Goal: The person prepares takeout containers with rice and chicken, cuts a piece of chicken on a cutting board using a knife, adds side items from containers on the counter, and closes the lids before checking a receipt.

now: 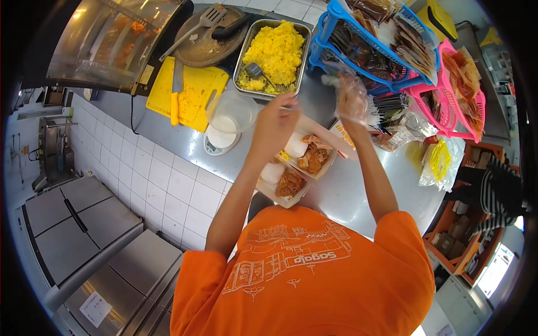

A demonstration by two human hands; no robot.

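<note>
My bare left hand (280, 119) hovers above the open paperboard food boxes, its fingers bent; whether it holds anything is unclear. My right hand (352, 98), blurred, wears a clear plastic glove and is raised beside the blue basket rack (361, 54); its grip cannot be made out. Below my hands, the farther box (324, 173) contains a white rice mound (296, 145) and fried chicken (313, 160). The nearer box (290, 203) has another rice mound (273, 172) and a chicken piece (290, 183). Just beyond my left hand is a metal tray (238, 63) of crumbly yellow food (275, 46).
A clear plastic bowl (233, 111) rests on a kitchen scale (222, 142). Left of it, a yellow-handled knife (175, 105) lies on yellow cutting boards (195, 94). A metal spatula (193, 29) lies across a round stone dish (189, 54). Pink baskets (449, 101) stand right.
</note>
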